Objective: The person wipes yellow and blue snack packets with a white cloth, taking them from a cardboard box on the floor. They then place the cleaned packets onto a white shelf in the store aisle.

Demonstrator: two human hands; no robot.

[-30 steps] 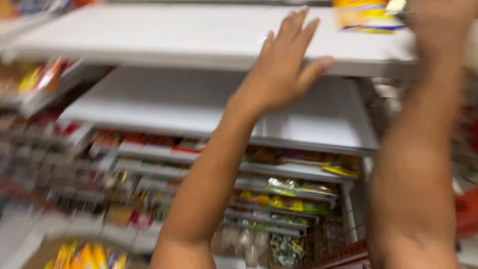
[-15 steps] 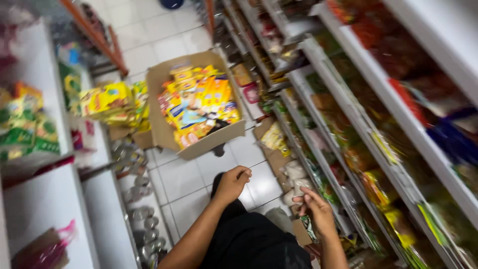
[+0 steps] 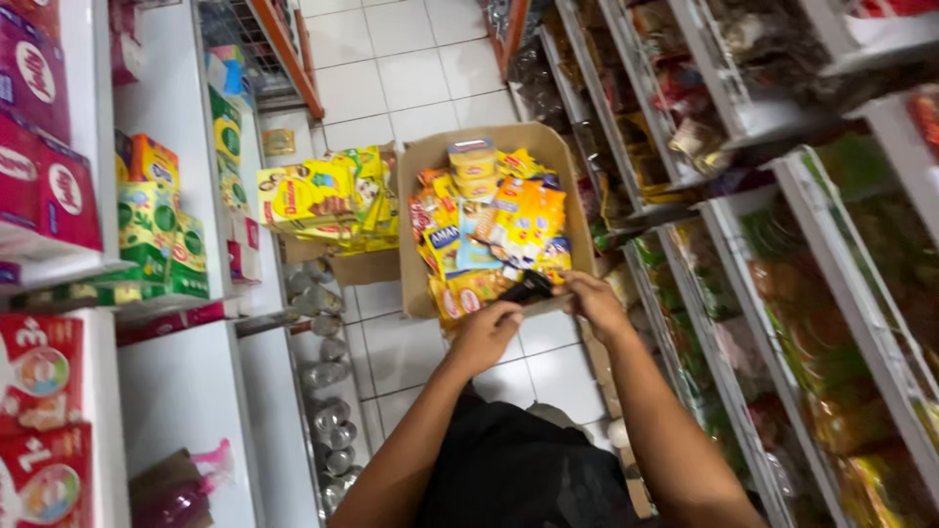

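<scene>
Low centre of the frame, both hands have come together since half a second ago: the left hand (image 3: 486,332) and right hand (image 3: 592,301) now pinch a small black device (image 3: 526,287) between their fingertips. Beyond it, mid-frame, the cardboard box (image 3: 579,210) of yellow snack packets (image 3: 509,220) now lies closer.

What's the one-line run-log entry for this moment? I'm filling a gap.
left hand + right hand: hold small black device | over cardboard box of snack packets | shop aisle
</scene>
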